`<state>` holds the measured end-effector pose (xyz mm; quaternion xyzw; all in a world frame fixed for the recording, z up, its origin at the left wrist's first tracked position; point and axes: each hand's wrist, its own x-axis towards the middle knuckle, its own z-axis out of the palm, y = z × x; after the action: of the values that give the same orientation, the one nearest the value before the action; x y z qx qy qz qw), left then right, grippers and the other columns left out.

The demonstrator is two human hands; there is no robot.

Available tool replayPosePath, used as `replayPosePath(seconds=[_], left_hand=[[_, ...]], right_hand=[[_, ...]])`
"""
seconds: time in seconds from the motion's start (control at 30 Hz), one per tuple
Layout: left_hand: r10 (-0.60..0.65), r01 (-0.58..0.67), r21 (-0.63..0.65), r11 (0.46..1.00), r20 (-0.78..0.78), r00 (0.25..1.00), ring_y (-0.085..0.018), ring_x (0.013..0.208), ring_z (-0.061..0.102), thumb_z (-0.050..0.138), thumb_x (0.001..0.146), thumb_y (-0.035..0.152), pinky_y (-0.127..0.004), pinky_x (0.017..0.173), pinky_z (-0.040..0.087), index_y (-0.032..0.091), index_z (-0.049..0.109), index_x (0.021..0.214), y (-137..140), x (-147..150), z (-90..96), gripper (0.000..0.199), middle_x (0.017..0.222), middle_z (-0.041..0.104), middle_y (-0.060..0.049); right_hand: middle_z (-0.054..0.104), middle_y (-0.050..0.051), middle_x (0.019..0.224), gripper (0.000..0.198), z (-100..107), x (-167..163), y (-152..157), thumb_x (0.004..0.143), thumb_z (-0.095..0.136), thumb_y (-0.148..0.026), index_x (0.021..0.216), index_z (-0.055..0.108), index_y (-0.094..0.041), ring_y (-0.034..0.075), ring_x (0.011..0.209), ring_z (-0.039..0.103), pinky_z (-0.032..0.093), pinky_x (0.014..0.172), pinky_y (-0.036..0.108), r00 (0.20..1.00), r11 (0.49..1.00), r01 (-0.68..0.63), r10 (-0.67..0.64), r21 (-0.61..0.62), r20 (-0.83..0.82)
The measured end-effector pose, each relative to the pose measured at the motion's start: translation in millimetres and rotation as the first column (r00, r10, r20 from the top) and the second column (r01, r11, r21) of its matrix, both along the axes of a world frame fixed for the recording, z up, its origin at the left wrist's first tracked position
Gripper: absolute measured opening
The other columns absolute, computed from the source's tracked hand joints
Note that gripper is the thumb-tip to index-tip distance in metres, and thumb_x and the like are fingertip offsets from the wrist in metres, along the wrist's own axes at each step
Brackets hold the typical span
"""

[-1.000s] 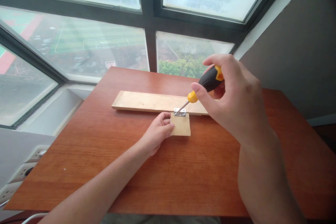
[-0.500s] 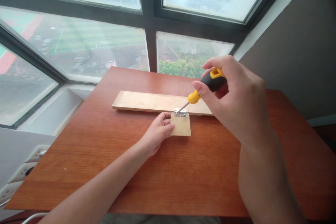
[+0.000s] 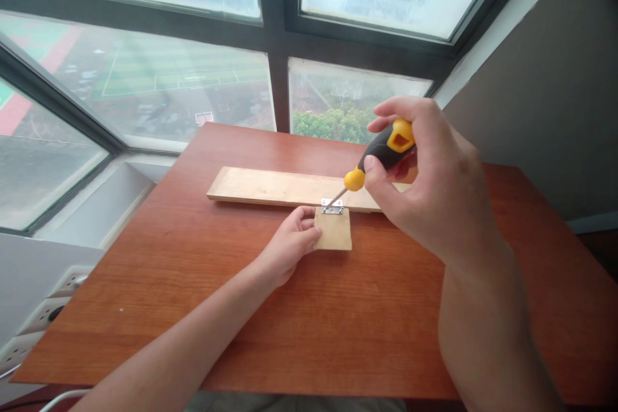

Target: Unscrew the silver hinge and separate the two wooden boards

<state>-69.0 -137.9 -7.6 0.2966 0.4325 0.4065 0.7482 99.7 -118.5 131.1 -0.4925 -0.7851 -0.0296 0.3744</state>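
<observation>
My right hand is closed around the black and yellow handle of a screwdriver. Its thin metal shaft slants down to the left, and the tip meets the left part of a small silver hinge. The hinge joins a long pale wooden board to a small square wooden piece. My left hand pinches the left edge of that square piece, thumb on top and fingers beneath. The screw under the tip is too small to make out. The board's right end is partly behind my right hand.
All this lies on a reddish-brown wooden table. Large framed windows stand behind it, and a grey wall rises on the right. At the lower left are several power sockets and a white cable.
The screwdriver handle has turned about its axis, and my right thumb and fingers have shifted slightly on it. My left hand, the board and the square piece stay in place.
</observation>
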Motion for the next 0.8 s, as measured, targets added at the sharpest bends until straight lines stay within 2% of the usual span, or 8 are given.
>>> replayPosePath(seconds=[0.17, 0.3, 0.4, 0.5, 0.63, 0.7, 0.8], left_hand=[[-0.001, 0.001, 0.002, 1.0, 0.008, 1.0, -0.019, 0.083, 0.069, 0.072, 0.074, 0.018, -0.029, 0.074, 0.052, 0.017, 0.052, 0.104, 0.1, -0.2, -1.0, 0.036, 0.095, 0.071, -0.008], [0.003, -0.002, -0.003, 1.0, 0.013, 1.0, -0.019, 0.082, 0.069, 0.073, 0.073, 0.017, -0.03, 0.075, 0.052, 0.017, 0.052, 0.103, 0.4, -0.1, -0.5, 0.036, 0.095, 0.071, -0.008], [0.005, -0.005, -0.012, 1.0, 0.013, 1.0, -0.019, 0.082, 0.069, 0.073, 0.073, 0.017, -0.031, 0.075, 0.053, 0.017, 0.052, 0.102, 0.6, -0.2, 0.2, 0.036, 0.094, 0.071, -0.008], [0.004, -0.003, -0.015, 1.0, 0.015, 1.0, -0.019, 0.082, 0.069, 0.072, 0.073, 0.017, -0.031, 0.075, 0.053, 0.017, 0.052, 0.102, 0.4, -0.1, 0.7, 0.035, 0.095, 0.071, -0.008], [0.007, -0.007, -0.011, 1.0, 0.008, 1.0, -0.017, 0.079, 0.068, 0.073, 0.073, 0.017, -0.028, 0.072, 0.051, 0.017, 0.052, 0.102, -0.1, 0.3, 1.0, 0.036, 0.094, 0.07, -0.007], [0.009, -0.008, -0.011, 1.0, 0.006, 1.0, -0.016, 0.078, 0.067, 0.072, 0.073, 0.017, -0.027, 0.071, 0.051, 0.017, 0.052, 0.101, -0.2, 0.5, 1.2, 0.035, 0.093, 0.07, -0.007], [0.01, -0.01, -0.009, 1.0, 0.006, 1.0, -0.017, 0.079, 0.068, 0.071, 0.074, 0.016, -0.026, 0.069, 0.049, 0.017, 0.051, 0.101, 0.0, 0.5, 1.4, 0.034, 0.093, 0.07, -0.007]], right_hand=[[0.061, 0.004, 0.118, 0.047, 3.4, -1.1, -4.4, 0.078, 0.053, -0.011, 0.122, 0.049, -0.027, 0.021, 0.096, 0.061, 0.055, 0.076, 0.036, 0.997, 0.997, -0.076, 0.076, -0.025, 0.021], [0.063, 0.003, 0.114, 0.035, 4.8, -1.0, -4.4, 0.083, 0.055, -0.019, 0.116, 0.051, -0.029, 0.022, 0.088, 0.063, 0.055, 0.074, 0.039, 0.998, 0.998, -0.057, 0.058, -0.024, 0.028], [0.064, 0.002, 0.112, 0.026, 4.3, -0.1, -2.4, 0.086, 0.057, -0.024, 0.112, 0.053, -0.028, 0.021, 0.09, 0.062, 0.055, 0.078, 0.039, 0.999, 0.999, -0.045, 0.044, 0.011, 0.031], [0.063, 0.003, 0.116, 0.034, 5.1, -0.3, -3.0, 0.084, 0.056, -0.017, 0.116, 0.052, -0.028, 0.022, 0.099, 0.061, 0.052, 0.087, 0.04, 0.998, 0.998, -0.063, 0.063, 0.023, 0.029], [0.06, 0.003, 0.123, 0.048, 7.0, -3.1, -6.6, 0.081, 0.05, -0.009, 0.124, 0.046, -0.031, 0.023, 0.104, 0.061, 0.051, 0.093, 0.042, 0.989, 0.989, -0.145, 0.145, -0.044, 0.003], [0.062, 0.004, 0.121, 0.046, 5.9, -3.8, -6.0, 0.083, 0.051, -0.01, 0.125, 0.046, -0.03, 0.023, 0.102, 0.062, 0.051, 0.092, 0.042, 0.988, 0.986, -0.155, 0.155, -0.056, 0.008], [0.064, 0.004, 0.115, 0.039, 1.5, -2.3, -1.9, 0.085, 0.059, -0.022, 0.123, 0.048, -0.027, 0.022, 0.096, 0.062, 0.052, 0.084, 0.04, 0.997, 0.997, -0.079, 0.078, 0.001, 0.022]])
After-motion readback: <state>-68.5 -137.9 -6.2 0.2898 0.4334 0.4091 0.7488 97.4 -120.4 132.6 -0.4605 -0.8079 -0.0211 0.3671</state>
